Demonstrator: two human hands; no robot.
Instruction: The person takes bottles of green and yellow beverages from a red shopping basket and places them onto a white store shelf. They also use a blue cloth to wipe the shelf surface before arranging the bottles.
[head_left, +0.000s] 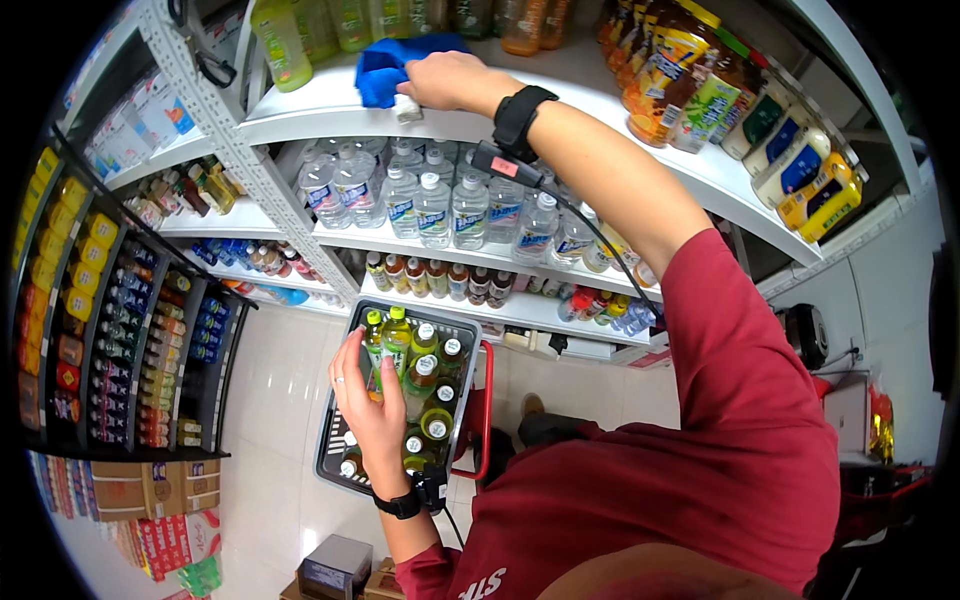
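My right hand (442, 81) is closed on a blue cloth (382, 71) at the front of the white top shelf (330, 105). Green-capped or pale green drink bottles (281, 49) stand to the left of the cloth, and orange drink bottles (523, 28) stand behind it to the right. My left hand (369, 405), with a ring on one finger, is spread over the grey basket (474, 330) below, close to a green tea bottle (395, 337). Several other drink bottles stand in the basket. Whether the left fingertips touch a bottle cannot be told.
Clear bottles (433, 210) fill the shelf below, with small bottles (458, 283) lower down. Large bottles of orange drink (660, 82) stand at the upper right. A drinks rack (135, 330) is on the left. The basket's red handle (486, 412) is near my legs; boxes (335, 566) lie on the floor.
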